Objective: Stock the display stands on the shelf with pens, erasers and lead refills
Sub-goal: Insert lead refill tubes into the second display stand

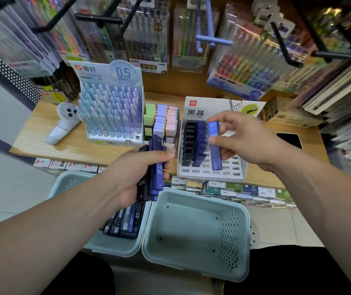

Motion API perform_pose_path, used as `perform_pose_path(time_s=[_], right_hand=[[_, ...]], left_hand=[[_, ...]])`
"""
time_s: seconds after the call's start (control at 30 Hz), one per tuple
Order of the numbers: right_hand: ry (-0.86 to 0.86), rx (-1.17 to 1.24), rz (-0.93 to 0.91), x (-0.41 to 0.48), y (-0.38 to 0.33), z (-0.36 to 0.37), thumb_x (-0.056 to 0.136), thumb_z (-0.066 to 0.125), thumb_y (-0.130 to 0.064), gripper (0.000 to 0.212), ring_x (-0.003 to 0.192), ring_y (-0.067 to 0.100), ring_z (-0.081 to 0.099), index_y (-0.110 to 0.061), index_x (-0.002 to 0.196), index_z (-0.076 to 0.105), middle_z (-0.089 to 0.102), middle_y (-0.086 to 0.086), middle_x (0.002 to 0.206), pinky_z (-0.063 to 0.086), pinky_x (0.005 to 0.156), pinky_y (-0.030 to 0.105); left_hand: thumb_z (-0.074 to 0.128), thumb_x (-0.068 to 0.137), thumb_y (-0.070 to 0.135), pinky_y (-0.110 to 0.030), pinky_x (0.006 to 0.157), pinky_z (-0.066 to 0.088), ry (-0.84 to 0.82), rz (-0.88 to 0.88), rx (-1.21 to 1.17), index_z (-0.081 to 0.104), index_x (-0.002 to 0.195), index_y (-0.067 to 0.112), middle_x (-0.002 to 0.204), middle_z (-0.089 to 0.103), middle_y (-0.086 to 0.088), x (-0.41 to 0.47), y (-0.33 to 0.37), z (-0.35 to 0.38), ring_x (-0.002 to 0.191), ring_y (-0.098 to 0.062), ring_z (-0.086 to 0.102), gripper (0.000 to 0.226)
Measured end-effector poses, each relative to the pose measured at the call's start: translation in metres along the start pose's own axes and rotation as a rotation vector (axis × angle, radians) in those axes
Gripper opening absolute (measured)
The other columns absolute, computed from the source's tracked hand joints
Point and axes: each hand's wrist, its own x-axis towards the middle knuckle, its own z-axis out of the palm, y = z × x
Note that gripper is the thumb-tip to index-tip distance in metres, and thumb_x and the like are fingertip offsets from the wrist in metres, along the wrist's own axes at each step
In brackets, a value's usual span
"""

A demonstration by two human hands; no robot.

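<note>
A wooden shelf (pixel 70 145) in a stationery shop, with packs of pens hanging behind it, carries the display stands. The right hand (pixel 244 139) pinches one blue refill case (pixel 215 150) between thumb and fingertips. The case is nearly upright, and its lower end is over the free slots of the refill stand (pixel 212 177), just right of two filled columns. Whether it touches the stand I cannot tell. It is gripped near the top, I judge, so the bottom can drop into a slot. The left hand (pixel 136 177) is curled round a bundle of spare cases (pixel 155 167), held close as ready supply. Below that grip, more cases (pixel 125 222) lie in a basket (pixel 68 182).
</note>
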Motion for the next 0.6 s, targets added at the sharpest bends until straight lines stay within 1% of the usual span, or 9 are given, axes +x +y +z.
perform_pose_path(time_s=[0.03, 0.1, 0.17, 0.2, 0.3, 0.4, 0.43, 0.5, 0.6], right_hand=[[0.07, -0.044, -0.005, 0.003, 0.004, -0.004, 0.091, 0.072, -0.008, 0.023, 0.064, 0.022, 0.068, -0.021, 0.109, 0.066, 0.061, -0.004, 0.073, 0.062, 0.061, 0.035], [0.145, -0.141, -0.007, 0.006, 0.01, -0.008, 0.093, 0.071, -0.012, 0.012, 0.059, 0.01, 0.066, -0.019, 0.102, 0.066, 0.061, -0.008, 0.064, 0.061, 0.064, 0.038], [0.155, -0.237, -0.014, 0.007, 0.015, -0.008, 0.09, 0.075, -0.014, 0.01, 0.064, 0.012, 0.067, -0.017, 0.096, 0.067, 0.067, -0.001, 0.073, 0.059, 0.069, 0.04], [0.14, -0.299, -0.029, 0.008, 0.017, -0.007, 0.088, 0.078, -0.015, 0.011, 0.068, 0.014, 0.067, -0.017, 0.092, 0.068, 0.068, 0.0, 0.077, 0.058, 0.071, 0.039], [0.038, -0.445, -0.074, 0.006, 0.017, 0.001, 0.082, 0.083, -0.015, 0.015, 0.071, 0.009, 0.063, -0.017, 0.085, 0.069, 0.068, -0.006, 0.081, 0.055, 0.07, 0.028], [-0.007, -0.491, -0.103, 0.003, 0.018, 0.009, 0.08, 0.084, -0.015, 0.017, 0.07, 0.005, 0.063, -0.02, 0.081, 0.068, 0.067, -0.011, 0.078, 0.046, 0.061, 0.011], [-0.008, -0.511, -0.117, 0.003, 0.019, 0.013, 0.08, 0.084, -0.015, 0.019, 0.069, 0.004, 0.061, -0.022, 0.081, 0.067, 0.065, -0.012, 0.076, 0.045, 0.061, 0.011], [-0.002, -0.555, -0.162, 0.002, 0.022, 0.018, 0.081, 0.082, -0.015, 0.021, 0.07, 0.008, 0.061, -0.026, 0.079, 0.064, 0.064, -0.012, 0.074, 0.048, 0.065, 0.02], [0.01, -0.63, -0.229, 0.001, 0.026, 0.027, 0.082, 0.08, -0.014, 0.018, 0.074, 0.015, 0.058, -0.025, 0.081, 0.066, 0.064, -0.007, 0.081, 0.051, 0.072, 0.031]], left_hand=[[0.078, 0.079, 0.018, -0.03, 0.064, 0.047, 0.003, -0.012, -0.006, 0.077, 0.079, 0.018, 0.074, 0.066, -0.004, 0.0, 0.0, 0.0, 0.056, -0.017, 0.059, 0.002], [0.074, 0.082, 0.02, -0.031, 0.065, 0.048, 0.01, -0.034, -0.017, 0.074, 0.086, 0.017, 0.073, 0.065, -0.004, 0.001, 0.0, 0.0, 0.056, -0.017, 0.058, 0.004], [0.069, 0.084, 0.02, -0.031, 0.065, 0.048, 0.011, -0.044, -0.038, 0.07, 0.091, 0.015, 0.074, 0.065, -0.005, 0.002, 0.001, 0.0, 0.057, -0.019, 0.058, 0.008], [0.066, 0.084, 0.019, -0.031, 0.064, 0.048, 0.008, -0.043, -0.051, 0.068, 0.09, 0.014, 0.075, 0.065, -0.006, 0.003, 0.001, -0.001, 0.058, -0.02, 0.058, 0.008], [0.059, 0.084, 0.019, -0.031, 0.064, 0.049, 0.005, -0.051, -0.071, 0.066, 0.092, 0.013, 0.077, 0.066, -0.008, 0.005, 0.0, -0.002, 0.058, -0.022, 0.059, 0.013], [0.058, 0.083, 0.019, -0.032, 0.065, 0.049, 0.008, -0.048, -0.066, 0.066, 0.091, 0.013, 0.078, 0.068, -0.009, 0.007, -0.001, -0.003, 0.058, -0.022, 0.06, 0.013], [0.059, 0.083, 0.019, -0.032, 0.065, 0.049, 0.009, -0.047, -0.064, 0.065, 0.09, 0.013, 0.078, 0.068, -0.009, 0.007, -0.001, -0.002, 0.059, -0.022, 0.061, 0.011], [0.061, 0.084, 0.019, -0.032, 0.066, 0.049, 0.013, -0.044, -0.057, 0.064, 0.087, 0.014, 0.079, 0.069, -0.009, 0.007, -0.002, -0.003, 0.061, -0.023, 0.062, 0.007], [0.063, 0.085, 0.019, -0.033, 0.067, 0.05, 0.014, -0.042, -0.052, 0.065, 0.085, 0.015, 0.082, 0.07, -0.009, 0.007, -0.003, -0.004, 0.064, -0.024, 0.064, 0.005]])
